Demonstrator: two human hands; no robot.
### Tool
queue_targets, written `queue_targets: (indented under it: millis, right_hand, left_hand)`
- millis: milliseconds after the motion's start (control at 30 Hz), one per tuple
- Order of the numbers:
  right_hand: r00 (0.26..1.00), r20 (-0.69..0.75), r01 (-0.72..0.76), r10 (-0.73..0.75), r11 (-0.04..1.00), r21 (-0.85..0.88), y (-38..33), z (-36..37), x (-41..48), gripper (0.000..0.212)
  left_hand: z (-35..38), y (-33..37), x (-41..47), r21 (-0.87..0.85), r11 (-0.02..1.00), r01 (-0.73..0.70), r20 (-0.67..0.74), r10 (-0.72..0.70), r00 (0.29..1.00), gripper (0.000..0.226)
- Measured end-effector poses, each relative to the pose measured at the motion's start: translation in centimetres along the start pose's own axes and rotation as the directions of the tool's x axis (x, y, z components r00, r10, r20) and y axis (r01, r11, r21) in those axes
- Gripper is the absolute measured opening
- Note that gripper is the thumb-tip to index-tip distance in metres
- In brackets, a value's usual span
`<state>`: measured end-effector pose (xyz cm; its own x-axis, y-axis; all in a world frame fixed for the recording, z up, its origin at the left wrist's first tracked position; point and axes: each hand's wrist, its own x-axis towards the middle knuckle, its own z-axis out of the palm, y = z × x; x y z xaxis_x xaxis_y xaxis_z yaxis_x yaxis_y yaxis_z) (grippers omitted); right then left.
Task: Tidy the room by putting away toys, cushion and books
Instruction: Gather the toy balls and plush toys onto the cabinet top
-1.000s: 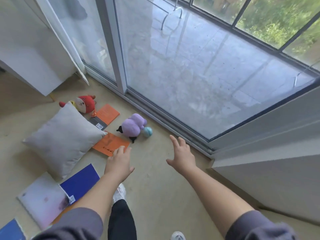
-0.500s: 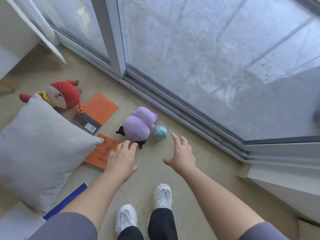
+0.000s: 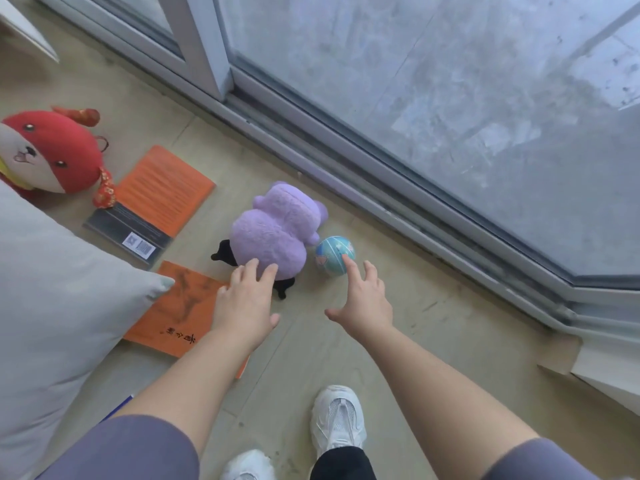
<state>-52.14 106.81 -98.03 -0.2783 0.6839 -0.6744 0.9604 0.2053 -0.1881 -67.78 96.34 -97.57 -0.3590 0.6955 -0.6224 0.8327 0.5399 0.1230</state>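
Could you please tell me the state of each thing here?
far orange book: closed, barcode side up.
near orange book: closed, flat.
cushion: on floor, overlapping near orange book.
red plush: lying by cushion.
purple plush: lying on floor, ungripped.
blue ball: on floor beside it.
left hand: open, fingertips at purple plush.
right hand: open, index fingertip at ball.

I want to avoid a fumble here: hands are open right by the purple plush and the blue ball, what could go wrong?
The blue ball lies loose by the door track; the fingers of the right hand might knock it rolling. The left hand is open over the purple plush, so a shallow grab may slip.
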Motion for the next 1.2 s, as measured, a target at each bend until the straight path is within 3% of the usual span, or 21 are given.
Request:
queue_targets:
  millis: [333,500,767,900,1033,1200]
  right_hand:
    - [0.999,-0.038,-0.004,0.007,0.998,0.065,-0.8,3.3,8.2,0.108]
    - [0.999,-0.048,-0.006,0.011,0.993,0.121,-1.1,5.2,11.3,0.103]
    - [0.972,-0.235,0.022,0.009,0.992,0.126,-0.9,6.7,14.0,0.078]
    - [0.980,-0.200,0.012,0.014,0.992,0.125,-0.8,6.3,13.3,0.058]
    - [0.992,-0.127,-0.011,0.028,0.991,0.130,-0.3,3.9,8.9,0.062]
    - [0.990,-0.142,0.001,0.016,0.993,0.121,-1.1,-2.9,2.3,0.062]
  left_hand:
    - [2.6,0.4,8.1,-0.048,0.997,0.063,-0.124,-0.069,0.990,0.115]
    - [5.0,-0.3,11.0,-0.140,0.987,0.084,-0.128,-0.102,0.987,0.112]
    - [8.0,-1.1,13.0,-0.058,0.995,0.075,-0.243,-0.087,0.966,0.109]
    - [7.5,-0.8,13.0,-0.025,0.996,0.087,-0.204,-0.090,0.975,0.110]
    - [4.1,-0.4,9.9,0.003,0.996,0.086,-0.102,-0.085,0.991,0.109]
    - [-1.8,1.2,3.2,0.014,0.999,0.038,-0.088,-0.037,0.995,0.099]
